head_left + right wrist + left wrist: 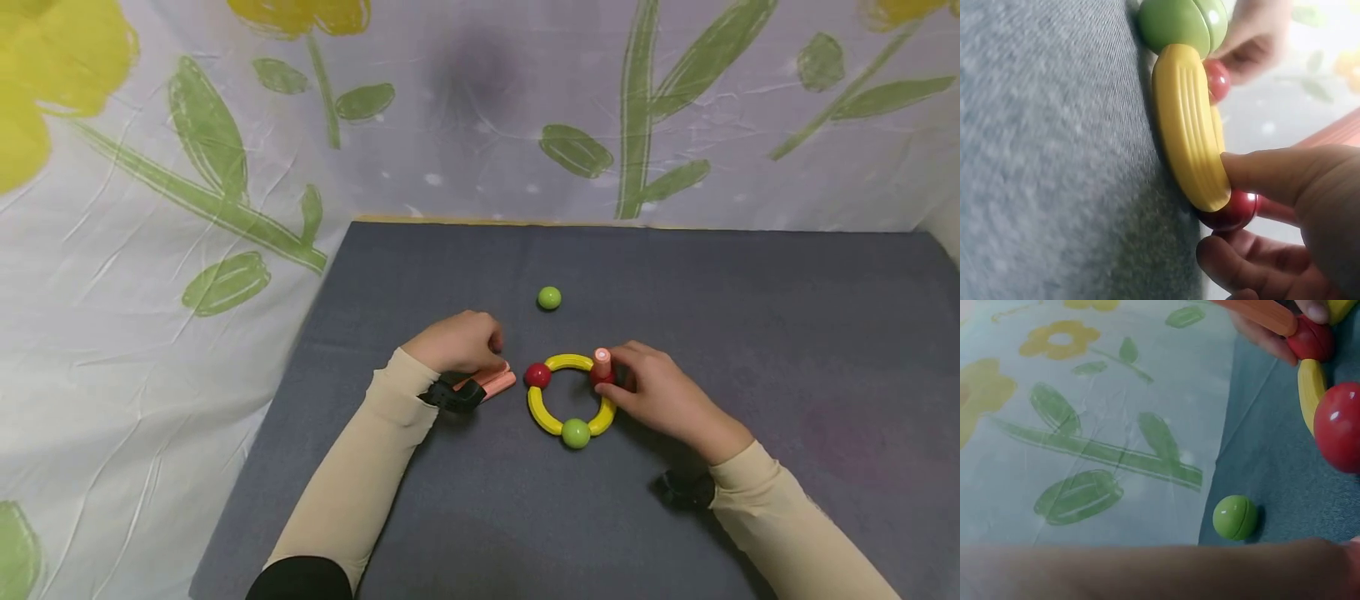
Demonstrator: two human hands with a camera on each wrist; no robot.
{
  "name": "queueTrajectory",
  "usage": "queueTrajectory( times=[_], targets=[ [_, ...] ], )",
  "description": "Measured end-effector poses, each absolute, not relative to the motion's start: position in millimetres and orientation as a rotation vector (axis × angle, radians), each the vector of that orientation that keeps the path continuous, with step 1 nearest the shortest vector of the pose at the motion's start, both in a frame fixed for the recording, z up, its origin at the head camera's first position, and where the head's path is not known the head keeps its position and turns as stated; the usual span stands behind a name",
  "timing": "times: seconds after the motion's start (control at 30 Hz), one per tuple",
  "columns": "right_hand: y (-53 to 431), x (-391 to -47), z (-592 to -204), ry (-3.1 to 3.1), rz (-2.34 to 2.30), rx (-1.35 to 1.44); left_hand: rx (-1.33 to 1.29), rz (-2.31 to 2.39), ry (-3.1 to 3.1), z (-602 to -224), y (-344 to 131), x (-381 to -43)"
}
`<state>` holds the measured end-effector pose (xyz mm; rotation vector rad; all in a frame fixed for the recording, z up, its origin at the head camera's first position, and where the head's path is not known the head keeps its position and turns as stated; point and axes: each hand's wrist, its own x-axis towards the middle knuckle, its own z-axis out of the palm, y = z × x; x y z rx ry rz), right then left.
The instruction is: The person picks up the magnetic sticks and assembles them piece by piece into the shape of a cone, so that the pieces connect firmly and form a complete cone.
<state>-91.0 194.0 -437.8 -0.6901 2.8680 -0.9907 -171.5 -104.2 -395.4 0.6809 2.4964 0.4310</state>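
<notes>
A ring of yellow curved sticks (543, 414) joined by balls lies mid-table in the head view. Its red ball (537, 375) is at the left, and a green ball (575, 433) is nearest me. My right hand (663, 392) grips the ring's right-hand red ball (1230, 212) between thumb and fingers, the thumb also against a yellow stick (1188, 125). From that ball a pink-orange rod (602, 362) stands up. My left hand (461, 342), fingers curled, is over more pink-orange rods (498, 383) left of the ring; I cannot tell whether it pinches one.
A loose green ball (550, 297) lies beyond the ring. The dark grey table (750, 317) ends at a flower-patterned sheet (480, 167) at the back and left. Black wrist bands (453, 396) sit close under both hands.
</notes>
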Motion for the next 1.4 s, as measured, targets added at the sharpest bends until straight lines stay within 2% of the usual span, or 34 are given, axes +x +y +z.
queueTrajectory(
  times=[0.33, 0.7, 0.87, 1.23, 1.4],
  targets=[
    [200, -89, -434, 2.866, -0.950, -0.535, 0.660, 0.472, 2.383, -396, -105, -170],
    [196, -90, -435, 2.816, -1.034, -0.545, 0.984, 1.069, 2.521, -383, -98, -162],
    [196, -90, -435, 2.802, -1.055, -0.526, 1.043, 1.236, 2.436, -374, -95, -157],
    [194, -91, -434, 2.789, -1.096, -0.523, 1.019, 1.222, 2.309, -377, -92, -158],
    [195, -91, -434, 2.797, -1.086, -0.514, 0.929, 0.942, 2.394, -387, -85, -158]
  ],
)
